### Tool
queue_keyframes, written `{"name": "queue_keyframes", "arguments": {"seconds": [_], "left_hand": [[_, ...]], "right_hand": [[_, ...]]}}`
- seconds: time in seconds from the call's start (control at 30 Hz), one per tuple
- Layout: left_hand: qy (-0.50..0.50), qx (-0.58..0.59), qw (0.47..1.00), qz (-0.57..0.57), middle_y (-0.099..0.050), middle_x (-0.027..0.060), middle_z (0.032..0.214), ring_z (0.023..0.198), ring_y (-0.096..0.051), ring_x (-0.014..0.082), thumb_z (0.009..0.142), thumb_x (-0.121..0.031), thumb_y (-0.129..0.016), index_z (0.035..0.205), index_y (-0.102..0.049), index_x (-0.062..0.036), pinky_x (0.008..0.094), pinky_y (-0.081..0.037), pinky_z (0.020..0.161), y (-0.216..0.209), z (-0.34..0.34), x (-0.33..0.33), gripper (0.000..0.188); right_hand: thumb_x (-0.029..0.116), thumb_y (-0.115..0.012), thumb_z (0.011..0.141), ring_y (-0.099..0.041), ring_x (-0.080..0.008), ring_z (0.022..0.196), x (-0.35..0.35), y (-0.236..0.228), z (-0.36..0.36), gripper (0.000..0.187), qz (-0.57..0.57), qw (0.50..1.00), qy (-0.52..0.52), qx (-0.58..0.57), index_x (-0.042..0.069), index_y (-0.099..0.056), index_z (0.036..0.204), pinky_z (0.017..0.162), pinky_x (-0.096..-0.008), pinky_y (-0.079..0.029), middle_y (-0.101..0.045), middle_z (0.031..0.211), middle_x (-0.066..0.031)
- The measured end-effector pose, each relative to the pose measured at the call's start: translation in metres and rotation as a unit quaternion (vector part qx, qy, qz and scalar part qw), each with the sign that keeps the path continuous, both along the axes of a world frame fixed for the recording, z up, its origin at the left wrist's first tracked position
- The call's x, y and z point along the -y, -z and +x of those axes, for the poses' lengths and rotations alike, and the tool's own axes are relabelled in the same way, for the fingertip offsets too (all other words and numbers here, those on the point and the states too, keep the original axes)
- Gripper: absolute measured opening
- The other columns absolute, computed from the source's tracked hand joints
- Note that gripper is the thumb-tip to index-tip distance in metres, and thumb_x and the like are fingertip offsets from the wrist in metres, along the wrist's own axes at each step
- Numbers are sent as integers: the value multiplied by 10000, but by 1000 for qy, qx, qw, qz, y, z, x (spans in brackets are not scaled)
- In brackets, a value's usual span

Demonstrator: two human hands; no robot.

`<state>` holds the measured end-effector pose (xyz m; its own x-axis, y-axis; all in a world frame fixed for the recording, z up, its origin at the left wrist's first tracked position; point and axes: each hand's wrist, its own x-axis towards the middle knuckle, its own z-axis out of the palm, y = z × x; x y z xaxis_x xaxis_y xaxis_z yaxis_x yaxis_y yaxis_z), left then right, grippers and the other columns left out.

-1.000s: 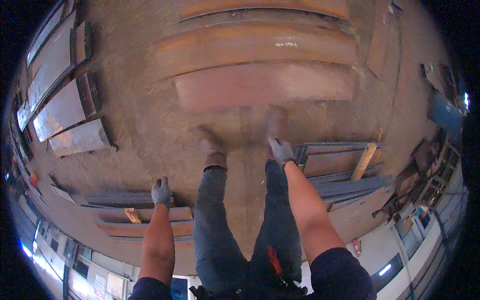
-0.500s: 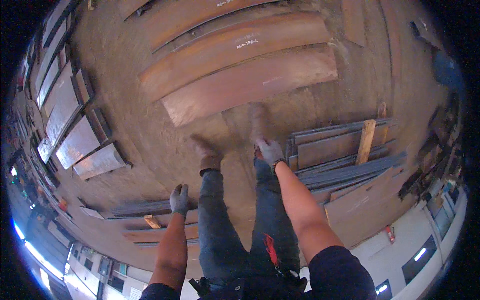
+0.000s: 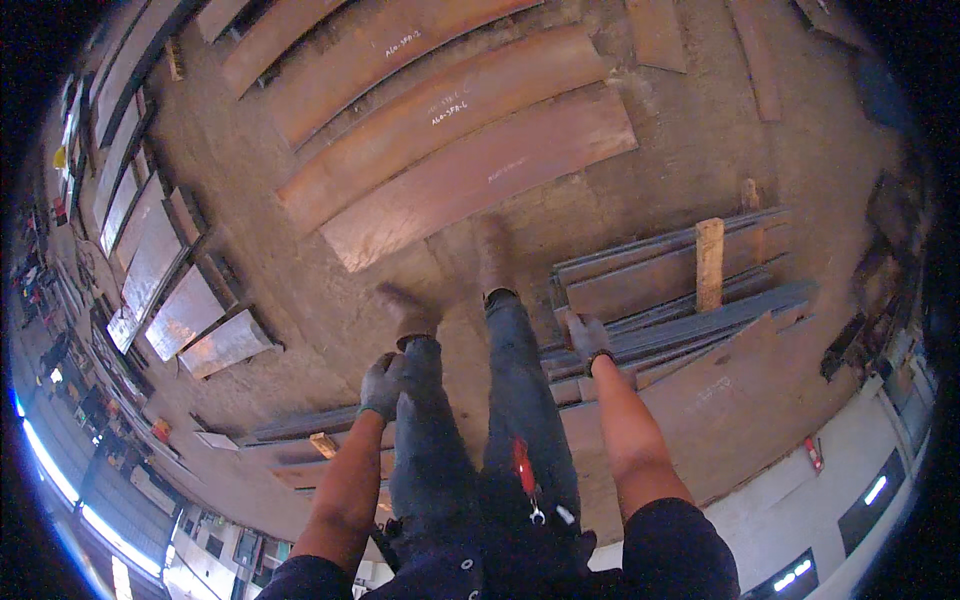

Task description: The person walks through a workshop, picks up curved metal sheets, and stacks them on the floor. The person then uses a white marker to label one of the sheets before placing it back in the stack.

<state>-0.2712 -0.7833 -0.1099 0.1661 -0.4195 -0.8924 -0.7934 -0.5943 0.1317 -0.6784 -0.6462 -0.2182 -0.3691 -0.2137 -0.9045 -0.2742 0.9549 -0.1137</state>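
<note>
My left hand [image 3: 382, 387], in a grey glove, hangs beside my left knee. Its fingers are loosely bent, with nothing seen in them. My right hand [image 3: 589, 335], also gloved and with a dark band at the wrist, is held out to the right of my leg, in front of a stack of steel plates [image 3: 630, 290] in this view. Its fingers point downward and look loosely apart; nothing shows in them, and I cannot tell whether they touch the stack. A red-handled tool [image 3: 524, 466] hangs at the front of my trousers, with a metal ring end below.
Long rusty steel plates [image 3: 480, 180] lie side by side on the floor ahead. A wooden block [image 3: 709, 265] rests on the right stack. More plates [image 3: 190, 310] line the left. Low plates with a wood piece [image 3: 323, 444] lie by my left arm. A white wall [image 3: 740, 520] stands lower right.
My feet and legs have shifted in a stride, and the view has turned slightly. My right hand has moved away from my leg toward the right stack. My left hand has come closer to my knee.
</note>
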Motion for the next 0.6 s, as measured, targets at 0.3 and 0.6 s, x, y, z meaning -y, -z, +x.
{"name": "queue_keyframes", "arguments": {"seconds": [0.3,0.6], "left_hand": [[-75,-15,988,-131,-725,203,1158,1100,-676,331,947,-471,-601,1275,-667,-3,409,-500,960,-96,48,47,575],[-372,-72,900,-216,-625,13,827,717,-559,101,958,-421,-632,1058,-691,-62,259,-411,598,-202,125,1,378]], "right_hand": [[456,-637,942,-678,-212,700,19,-45,-41,409,-131,990,9,-59,51,-695,919,649,-374,-539,-699,830,-89],[370,-674,943,-613,-217,613,54,-153,-149,291,-150,960,221,81,92,-600,902,561,-398,-506,-599,712,-46]]}}
